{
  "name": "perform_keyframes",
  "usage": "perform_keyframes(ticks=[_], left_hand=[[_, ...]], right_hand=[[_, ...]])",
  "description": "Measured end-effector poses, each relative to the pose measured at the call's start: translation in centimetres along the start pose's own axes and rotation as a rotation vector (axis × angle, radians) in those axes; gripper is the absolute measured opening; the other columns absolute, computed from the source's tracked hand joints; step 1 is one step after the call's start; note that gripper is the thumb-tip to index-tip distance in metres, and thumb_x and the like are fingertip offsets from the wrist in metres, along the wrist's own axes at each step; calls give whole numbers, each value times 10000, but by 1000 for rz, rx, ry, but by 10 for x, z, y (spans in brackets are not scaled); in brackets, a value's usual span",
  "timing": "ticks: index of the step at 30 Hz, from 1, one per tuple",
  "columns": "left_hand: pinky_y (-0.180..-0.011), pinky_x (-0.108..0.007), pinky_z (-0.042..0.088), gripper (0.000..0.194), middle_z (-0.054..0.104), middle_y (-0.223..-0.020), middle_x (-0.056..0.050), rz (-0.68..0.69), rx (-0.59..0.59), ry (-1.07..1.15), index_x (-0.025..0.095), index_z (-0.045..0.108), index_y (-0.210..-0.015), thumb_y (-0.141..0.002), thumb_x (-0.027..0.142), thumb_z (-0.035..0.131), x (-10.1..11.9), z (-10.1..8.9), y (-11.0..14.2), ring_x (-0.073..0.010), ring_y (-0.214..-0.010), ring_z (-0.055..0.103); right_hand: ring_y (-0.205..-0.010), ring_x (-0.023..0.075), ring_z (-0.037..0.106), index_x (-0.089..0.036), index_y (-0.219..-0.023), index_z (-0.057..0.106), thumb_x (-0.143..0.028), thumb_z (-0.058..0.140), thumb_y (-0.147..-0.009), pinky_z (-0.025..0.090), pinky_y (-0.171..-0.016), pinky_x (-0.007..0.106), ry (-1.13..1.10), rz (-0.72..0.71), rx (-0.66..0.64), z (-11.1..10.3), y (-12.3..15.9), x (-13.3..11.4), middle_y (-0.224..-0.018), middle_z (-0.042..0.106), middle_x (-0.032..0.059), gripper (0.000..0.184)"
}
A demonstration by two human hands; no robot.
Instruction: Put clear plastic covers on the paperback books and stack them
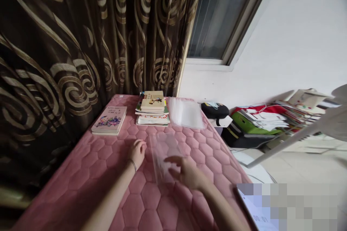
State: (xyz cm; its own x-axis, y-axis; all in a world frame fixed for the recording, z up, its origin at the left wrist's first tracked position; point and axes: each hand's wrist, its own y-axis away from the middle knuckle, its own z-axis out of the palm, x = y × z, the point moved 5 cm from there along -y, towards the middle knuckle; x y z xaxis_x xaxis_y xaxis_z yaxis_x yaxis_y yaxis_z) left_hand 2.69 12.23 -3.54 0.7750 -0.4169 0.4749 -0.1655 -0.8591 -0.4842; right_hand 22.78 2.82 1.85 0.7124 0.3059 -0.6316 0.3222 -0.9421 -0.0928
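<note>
Left of the frame's centre, a pink book [108,121] is laid on a pink quilted cover [146,196]. Near the centre, the left hand [137,154] is placed just beside a clear sleeve [160,145], its grip loosely curled; whether anything is pinched cannot be told. Above it, a book stack [152,110] is seen. The sleeve, laid at the centre, is partly covered by the right hand [187,173], its grip parted, nothing visibly held. Farther right, clear sheets [188,114] are piled.

1 clear plastic sheet [162,148], flat
</note>
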Motion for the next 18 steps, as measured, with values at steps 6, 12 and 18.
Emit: perform_keyframes(ticks=[6, 12, 18], left_hand=[[-907, -330, 480, 232, 618, -1040, -53, 196, -154, 116, 207, 636, -907, -851, 133, 424, 96, 4, 22, -171, -986, 580], [-844, -327, 482, 253, 660, -969, -78, -31, -392, 322, 177, 614, -977, -882, 277, 402, 129, 41, 38, -191, -922, 611], [-583, -236, 472, 467, 653, -758, -21, -558, -447, 690, 188, 579, -806, -859, 584, 335, 91, 65, 33, -157, -695, 629]], right_hand=[[-856, 201, 673, -173, -1006, 681, -257, 447, -852, 488, -706, 265, 94, 536, 338, -26, -17, 92, -990, 715, 97, 293], [-841, 186, 680, -158, -1005, 676, -220, 444, -836, 486, -700, 239, -48, 433, 339, -3, -13, 91, -907, 735, 79, 294], [-815, 184, 661, -170, -1001, 690, -280, 423, -865, 482, -693, 244, -230, 199, 350, -4, -14, 58, -866, 717, 70, 319]])
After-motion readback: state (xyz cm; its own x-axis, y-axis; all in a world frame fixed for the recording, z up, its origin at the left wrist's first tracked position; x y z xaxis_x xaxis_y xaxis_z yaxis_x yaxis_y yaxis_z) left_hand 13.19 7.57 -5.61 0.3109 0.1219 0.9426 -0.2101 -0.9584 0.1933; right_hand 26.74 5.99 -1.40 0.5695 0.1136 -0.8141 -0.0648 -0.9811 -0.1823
